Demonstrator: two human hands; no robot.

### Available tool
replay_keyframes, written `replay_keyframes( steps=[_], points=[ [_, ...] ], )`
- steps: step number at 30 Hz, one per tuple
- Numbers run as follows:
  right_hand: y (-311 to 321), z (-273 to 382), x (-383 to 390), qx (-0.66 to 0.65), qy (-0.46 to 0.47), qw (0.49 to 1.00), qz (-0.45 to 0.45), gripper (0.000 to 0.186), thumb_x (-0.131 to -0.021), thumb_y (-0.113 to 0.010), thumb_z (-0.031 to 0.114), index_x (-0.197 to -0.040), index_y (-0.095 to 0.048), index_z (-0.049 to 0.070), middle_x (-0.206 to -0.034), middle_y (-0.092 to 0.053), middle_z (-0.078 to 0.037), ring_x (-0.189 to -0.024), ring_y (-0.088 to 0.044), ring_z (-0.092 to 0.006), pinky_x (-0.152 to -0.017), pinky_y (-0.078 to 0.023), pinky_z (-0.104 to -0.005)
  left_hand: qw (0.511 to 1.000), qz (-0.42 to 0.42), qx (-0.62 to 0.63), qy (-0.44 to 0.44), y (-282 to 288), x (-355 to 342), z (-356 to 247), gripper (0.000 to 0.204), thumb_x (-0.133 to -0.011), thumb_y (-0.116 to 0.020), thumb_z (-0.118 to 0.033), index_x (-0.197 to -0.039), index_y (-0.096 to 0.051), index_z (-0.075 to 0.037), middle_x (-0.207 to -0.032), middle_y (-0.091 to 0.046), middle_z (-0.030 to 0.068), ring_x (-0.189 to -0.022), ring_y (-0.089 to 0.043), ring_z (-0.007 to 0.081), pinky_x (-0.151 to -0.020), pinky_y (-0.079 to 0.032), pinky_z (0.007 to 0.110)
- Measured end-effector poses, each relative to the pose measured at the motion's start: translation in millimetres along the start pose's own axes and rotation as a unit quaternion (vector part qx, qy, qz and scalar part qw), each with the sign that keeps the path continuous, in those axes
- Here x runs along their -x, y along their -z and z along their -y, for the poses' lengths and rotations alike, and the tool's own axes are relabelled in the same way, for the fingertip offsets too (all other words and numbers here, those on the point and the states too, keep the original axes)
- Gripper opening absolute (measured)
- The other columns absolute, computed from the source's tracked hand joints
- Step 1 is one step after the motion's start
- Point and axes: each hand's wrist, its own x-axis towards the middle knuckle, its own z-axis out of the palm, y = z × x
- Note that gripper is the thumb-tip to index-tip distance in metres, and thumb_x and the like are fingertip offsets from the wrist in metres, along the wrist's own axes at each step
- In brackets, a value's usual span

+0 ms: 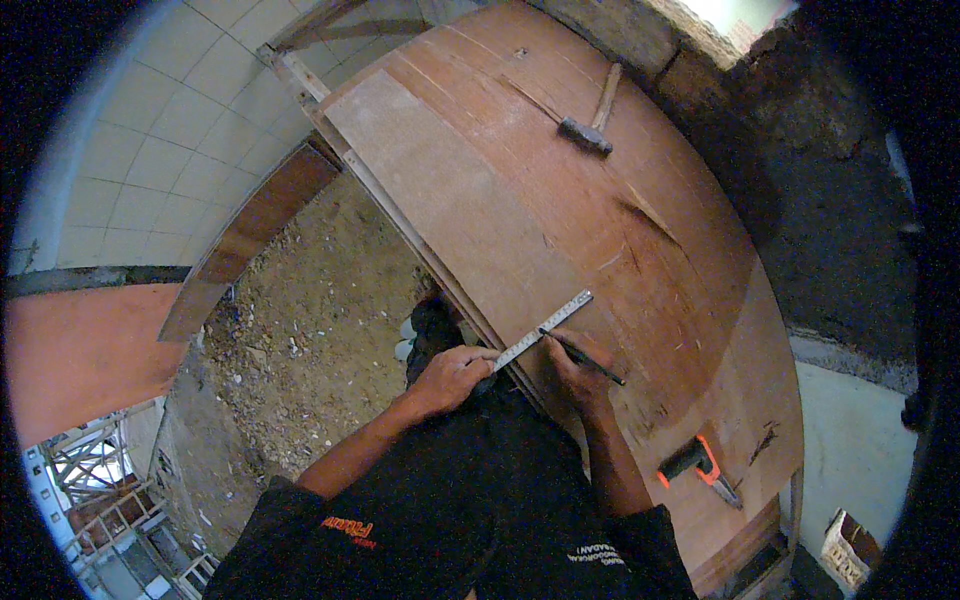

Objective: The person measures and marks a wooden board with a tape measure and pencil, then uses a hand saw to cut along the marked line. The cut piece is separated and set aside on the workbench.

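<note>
My left hand (453,379) is closed on the near end of a pale measuring strip (545,328), a ruler or tape blade with dark markings. The strip lies across a light brown plywood strip (440,185) on top of a larger reddish plywood sheet (610,245). In my right hand (577,378) is a dark, slim pen or pencil (598,367). Its tip meets the edge of the measuring strip, partway along. Whether my left hand also covers a tape case cannot be made out.
A wooden-handled hammer (586,137) lies at the far side of the sheet. Nearer on the right rests a saw (690,462) with an orange and black handle. Thin wood slivers (650,215) are scattered about. Left of the sheet's edge is rubble-strewn ground (300,330); a dark rough wall (830,200) stands to the right.
</note>
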Motion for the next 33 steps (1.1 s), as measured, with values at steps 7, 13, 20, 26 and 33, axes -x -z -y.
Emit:
replay_keyframes(
  steps=[7, 13, 20, 26, 33],
  points=[
    [0.3, -0.5, -1.6, 0.019, -0.001, 1.000, 0.011, 0.013, -0.086, -0.074, 0.009, -0.098, -0.076, 0.003, -0.091, -0.075, -0.012, -0.080, -0.070, -0.0215, -0.073, -0.055, -0.0325, 1.000, -0.011, 0.000, -0.017, -1.8, -1.0, 0.4, 0.046, -0.094, -0.049, -0.034, -0.119, -0.069, 0.000, -0.117, -0.069, 0.0218, -0.111, -0.065, 0.0354, -0.098, -0.048, 0.040],
    [-2.8, -4.4, -2.0, -0.003, 0.027, 1.000, -0.009, 0.013, -0.086, -0.076, 0.010, -0.098, -0.076, 0.004, -0.089, -0.074, -0.012, -0.078, -0.069, -0.0215, -0.070, -0.054, -0.0335, 1.000, -0.012, -0.011, -0.018, 0.4, 1.0, -3.3, 0.045, -0.095, -0.049, -0.033, -0.118, -0.069, 0.000, -0.117, -0.069, 0.0221, -0.111, -0.065, 0.0361, -0.098, -0.048, 0.040],
    [-3.9, -0.7, -0.4, 0.024, 0.026, 0.999, -0.008, 0.014, -0.085, -0.077, 0.011, -0.098, -0.077, 0.005, -0.089, -0.075, -0.011, -0.076, -0.070, -0.0227, -0.069, -0.054, -0.0330, 0.999, -0.018, -0.022, -0.025, -0.5, -0.3, 2.0, 0.044, -0.094, -0.051, -0.033, -0.118, -0.070, -0.001, -0.116, -0.070, 0.0212, -0.111, -0.065, 0.0355, -0.097, -0.049, 0.040],
    [-6.0, 4.0, 0.3, 0.019, 0.045, 0.998, -0.030, 0.014, -0.085, -0.078, 0.010, -0.098, -0.078, 0.006, -0.089, -0.075, -0.011, -0.077, -0.070, -0.0228, -0.070, -0.055, -0.0338, 1.000, -0.007, 0.008, -0.001, -1.4, -1.3, 6.5, 0.045, -0.093, -0.052, -0.033, -0.119, -0.070, -0.002, -0.116, -0.070, 0.0212, -0.109, -0.066, 0.0351, -0.097, -0.049, 0.039],
    [-10.5, -0.8, 1.1, 0.000, 0.048, 0.998, -0.038, 0.014, -0.085, -0.077, 0.012, -0.098, -0.077, 0.007, -0.093, -0.075, -0.010, -0.080, -0.070, -0.0240, -0.070, -0.055, -0.0357, 1.000, -0.010, 0.006, -0.001, 1.6, -0.9, 1.4, 0.047, -0.092, -0.051, -0.034, -0.120, -0.069, -0.001, -0.114, -0.071, 0.0203, -0.107, -0.067, 0.0332, -0.095, -0.049, 0.038]
  ],
)
